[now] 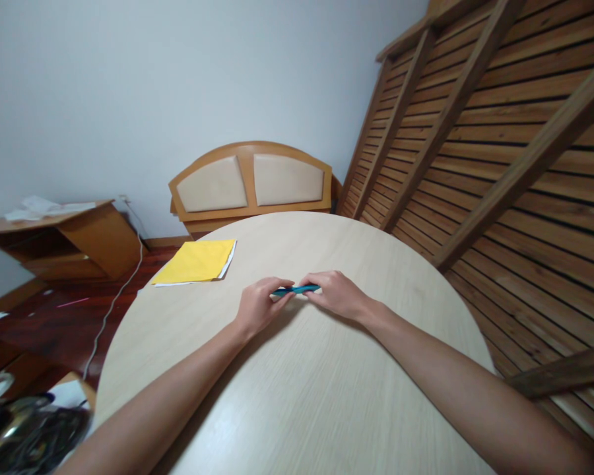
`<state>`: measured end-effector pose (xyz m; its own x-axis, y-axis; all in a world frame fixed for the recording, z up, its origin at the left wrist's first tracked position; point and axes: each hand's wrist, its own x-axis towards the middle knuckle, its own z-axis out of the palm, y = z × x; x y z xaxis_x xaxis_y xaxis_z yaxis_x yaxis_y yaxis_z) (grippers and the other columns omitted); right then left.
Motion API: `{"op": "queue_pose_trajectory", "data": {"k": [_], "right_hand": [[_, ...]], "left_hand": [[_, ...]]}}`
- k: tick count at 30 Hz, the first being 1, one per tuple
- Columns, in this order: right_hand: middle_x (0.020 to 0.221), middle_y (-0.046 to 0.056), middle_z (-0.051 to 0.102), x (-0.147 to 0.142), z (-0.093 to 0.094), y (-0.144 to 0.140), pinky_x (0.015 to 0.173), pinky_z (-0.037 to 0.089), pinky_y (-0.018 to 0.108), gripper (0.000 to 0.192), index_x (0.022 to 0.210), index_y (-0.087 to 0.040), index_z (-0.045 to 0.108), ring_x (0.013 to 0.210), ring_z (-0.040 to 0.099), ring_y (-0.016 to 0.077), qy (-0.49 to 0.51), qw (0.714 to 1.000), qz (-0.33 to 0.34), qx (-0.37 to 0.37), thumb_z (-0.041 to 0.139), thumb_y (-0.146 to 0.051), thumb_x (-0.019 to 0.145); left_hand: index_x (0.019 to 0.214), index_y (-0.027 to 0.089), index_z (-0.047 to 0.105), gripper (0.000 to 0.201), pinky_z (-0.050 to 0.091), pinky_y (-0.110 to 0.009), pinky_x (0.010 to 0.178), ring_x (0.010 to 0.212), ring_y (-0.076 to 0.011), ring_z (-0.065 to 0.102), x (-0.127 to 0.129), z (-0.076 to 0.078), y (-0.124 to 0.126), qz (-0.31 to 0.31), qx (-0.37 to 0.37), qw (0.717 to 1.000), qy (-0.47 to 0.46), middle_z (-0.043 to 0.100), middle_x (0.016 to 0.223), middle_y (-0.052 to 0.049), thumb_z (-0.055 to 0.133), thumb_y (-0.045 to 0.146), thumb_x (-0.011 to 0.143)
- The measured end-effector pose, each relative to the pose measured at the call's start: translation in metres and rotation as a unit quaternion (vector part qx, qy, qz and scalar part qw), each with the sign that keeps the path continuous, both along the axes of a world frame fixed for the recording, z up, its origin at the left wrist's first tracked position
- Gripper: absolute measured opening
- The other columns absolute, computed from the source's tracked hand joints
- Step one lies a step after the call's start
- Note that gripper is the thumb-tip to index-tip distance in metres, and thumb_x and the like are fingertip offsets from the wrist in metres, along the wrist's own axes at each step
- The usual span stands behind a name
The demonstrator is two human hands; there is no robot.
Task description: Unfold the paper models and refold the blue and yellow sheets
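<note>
1. Round wood-grain table [327, 396]; yellow paper [195, 260] far left.
2. I see a slim teal object [301, 289] mid-table.
3. Left hand [258, 305] pinched closed on left end, right hand [339, 294] likewise on right.

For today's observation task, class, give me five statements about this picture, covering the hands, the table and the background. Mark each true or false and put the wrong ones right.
1. The left hand and the right hand both grip a thin blue-green object. True.
2. The yellow sheet lies to the right of both hands. False: it lies to their left.
3. The tabletop has a rounded edge. True.
4. The headboard has three cream panels. False: it has two.
5. White papers lie on top of the wooden cabinet. True.
</note>
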<state>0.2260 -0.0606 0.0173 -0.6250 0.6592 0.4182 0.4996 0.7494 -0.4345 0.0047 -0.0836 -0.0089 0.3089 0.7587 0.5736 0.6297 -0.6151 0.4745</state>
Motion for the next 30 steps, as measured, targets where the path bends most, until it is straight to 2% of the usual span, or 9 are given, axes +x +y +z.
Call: {"op": "queue_pose_trajectory", "data": {"k": [3, 10, 19, 21, 23, 26, 30], "right_hand": [[0.098, 0.003, 0.077, -0.002, -0.001, -0.001, 0.078, 0.047, 0.028, 0.019, 0.103, -0.022, 0.073, 0.09, 0.07, 0.0186, -0.017, 1.0, 0.005, 0.009, 0.063, -0.015, 0.089], [0.1, 0.004, 0.076, 0.001, 0.0, 0.001, 0.08, 0.047, 0.027, 0.018, 0.106, -0.021, 0.071, 0.089, 0.069, 0.0171, 0.009, 1.0, 0.006, -0.008, 0.061, -0.018, 0.092], [0.092, 0.003, 0.075, -0.001, 0.003, -0.001, 0.073, 0.046, 0.026, 0.012, 0.099, -0.021, 0.071, 0.081, 0.068, 0.0166, 0.007, 0.999, 0.0, -0.032, 0.065, -0.019, 0.089], [0.091, 0.003, 0.075, -0.002, 0.003, -0.002, 0.072, 0.047, 0.027, 0.015, 0.103, -0.021, 0.07, 0.081, 0.069, 0.0173, 0.029, 0.998, -0.01, -0.052, 0.066, -0.021, 0.088], [0.087, 0.003, 0.074, -0.003, 0.0, -0.001, 0.071, 0.049, 0.028, 0.028, 0.113, -0.021, 0.065, 0.078, 0.069, 0.0176, 0.081, 0.992, -0.022, -0.097, 0.07, -0.023, 0.086], [0.083, 0.002, 0.073, -0.005, -0.006, 0.001, 0.069, 0.051, 0.029, 0.048, 0.127, -0.02, 0.054, 0.075, 0.069, 0.0172, 0.182, 0.967, -0.017, -0.177, 0.072, -0.025, 0.083], [0.082, 0.001, 0.072, -0.008, -0.011, 0.005, 0.069, 0.05, 0.029, 0.047, 0.123, -0.02, 0.052, 0.075, 0.068, 0.0168, 0.245, 0.941, 0.004, -0.232, 0.071, -0.024, 0.081]], "left_hand": [[0.097, 0.022, 0.074, 0.016, 0.056, -0.032, 0.073, 0.079, -0.0198, 0.07, 0.002, 0.0, -0.001, 0.001, 0.023, 0.999, 0.04, 0.076, 0.088, -0.005, 0.062, 0.032, 0.093], [0.099, 0.022, 0.072, 0.014, 0.054, -0.029, 0.071, 0.077, -0.0178, 0.07, 0.0, -0.007, 0.004, 0.02, -0.025, 0.999, 0.033, 0.076, 0.091, -0.003, 0.062, 0.031, 0.093], [0.095, 0.02, 0.067, 0.011, 0.048, -0.027, 0.067, 0.073, -0.0162, 0.066, 0.003, -0.004, -0.001, 0.017, -0.048, 0.998, 0.046, 0.073, 0.086, -0.002, 0.06, 0.028, 0.092], [0.095, 0.02, 0.066, 0.011, 0.047, -0.027, 0.067, 0.072, -0.0159, 0.064, 0.004, -0.004, 0.0, 0.018, -0.065, 0.997, 0.025, 0.072, 0.085, -0.002, 0.061, 0.029, 0.091], [0.092, 0.02, 0.065, 0.012, 0.046, -0.027, 0.068, 0.072, -0.0156, 0.063, 0.005, -0.003, 0.0, 0.018, -0.086, 0.996, -0.018, 0.071, 0.084, -0.002, 0.061, 0.031, 0.09], [0.089, 0.018, 0.063, 0.015, 0.046, -0.027, 0.068, 0.073, -0.0154, 0.061, 0.008, 0.001, 0.001, 0.008, -0.12, 0.988, -0.1, 0.069, 0.083, -0.003, 0.062, 0.033, 0.088], [0.085, 0.017, 0.062, 0.019, 0.045, -0.027, 0.068, 0.072, -0.0149, 0.059, 0.012, 0.004, 0.001, -0.006, -0.152, 0.975, -0.162, 0.066, 0.079, -0.002, 0.065, 0.036, 0.084]]}}
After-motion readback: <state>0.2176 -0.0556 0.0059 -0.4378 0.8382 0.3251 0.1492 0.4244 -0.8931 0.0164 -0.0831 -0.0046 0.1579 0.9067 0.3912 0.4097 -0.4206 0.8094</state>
